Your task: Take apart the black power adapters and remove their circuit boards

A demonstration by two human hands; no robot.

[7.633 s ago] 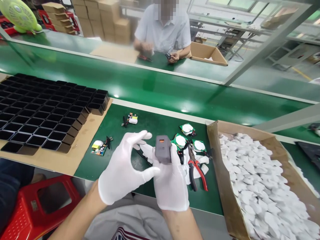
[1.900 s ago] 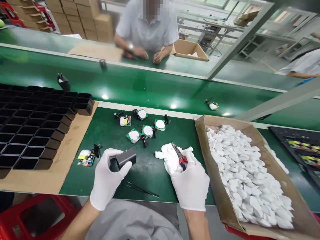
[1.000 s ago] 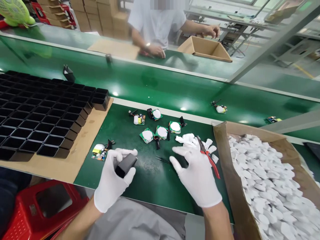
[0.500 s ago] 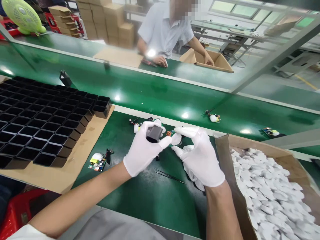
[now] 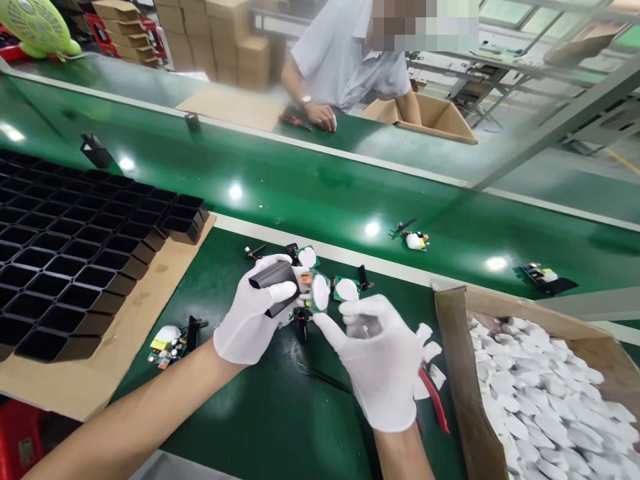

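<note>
My gloved left hand [image 5: 250,327] is closed around a black plastic case [image 5: 280,283], tipped on its side with its thumb across it. At the case's right end is a slightly blurred circuit board [image 5: 320,293] bearing a white pad; how far it sits inside, I cannot tell. My gloved right hand [image 5: 383,357] is just right of that board, thumb and forefinger apart; whether the thumb tip touches the board is unclear. Another padded circuit board [image 5: 347,289] lies behind the right fingers. Dark tweezers [image 5: 325,379] lie on the green bench below.
Rows of black cases [image 5: 65,267] stand on cardboard [image 5: 85,393] at left. A carton [image 5: 450,353] of white pads [image 5: 540,400] is at right, near red-handled pliers [image 5: 435,400]. Another circuit board [image 5: 167,343] lies at left. Across the green belt [image 5: 310,193] a co-worker [image 5: 345,60] reaches into a box.
The case has turned and shifted left with my left hand, and the board is now at its end. My right hand has moved down and left, uncovering the pliers and another board.
</note>
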